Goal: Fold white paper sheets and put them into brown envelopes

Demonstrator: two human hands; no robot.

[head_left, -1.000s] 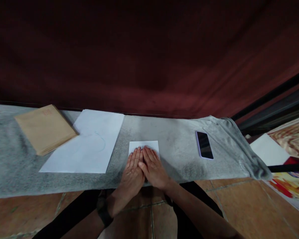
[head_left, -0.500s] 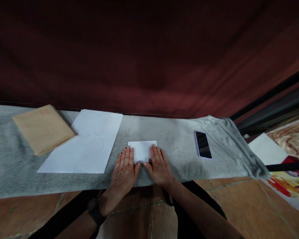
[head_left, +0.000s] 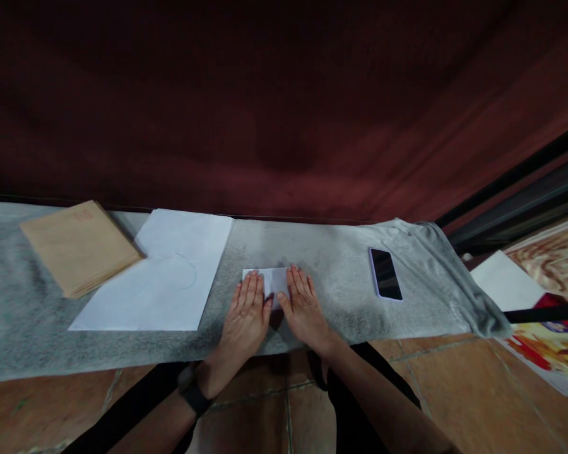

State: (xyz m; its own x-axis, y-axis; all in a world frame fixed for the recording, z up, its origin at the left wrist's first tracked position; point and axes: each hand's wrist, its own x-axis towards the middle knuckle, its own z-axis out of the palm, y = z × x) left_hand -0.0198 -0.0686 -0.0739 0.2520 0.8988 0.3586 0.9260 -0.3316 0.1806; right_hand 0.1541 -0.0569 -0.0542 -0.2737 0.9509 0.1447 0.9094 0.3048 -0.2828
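Observation:
A small white piece of paper (head_left: 276, 282), apparently folded, lies on the grey cloth in front of me. My left hand (head_left: 247, 313) rests flat over its left part, fingers stretched out and pointing away from me. On the right side, my right hand (head_left: 304, 309) lies flat with its fingertips at the paper's right edge. Both hands are open and press down from above, gripping nothing. Between the thumbs a strip of the paper shows; my palms and fingers cover the rest.
Grey cloth (head_left: 341, 315) covers the narrow bench. To the left lie large white sheets (head_left: 170, 277) and a stack of brown envelopes (head_left: 82, 246). A phone (head_left: 385, 274) lies on the right. A dark red curtain (head_left: 284, 126) hangs behind, and black bars (head_left: 544, 317) stand at the right.
My left hand has slid right and a little forward, covering more of the paper. My right hand has shifted slightly forward. The gap between the hands has narrowed.

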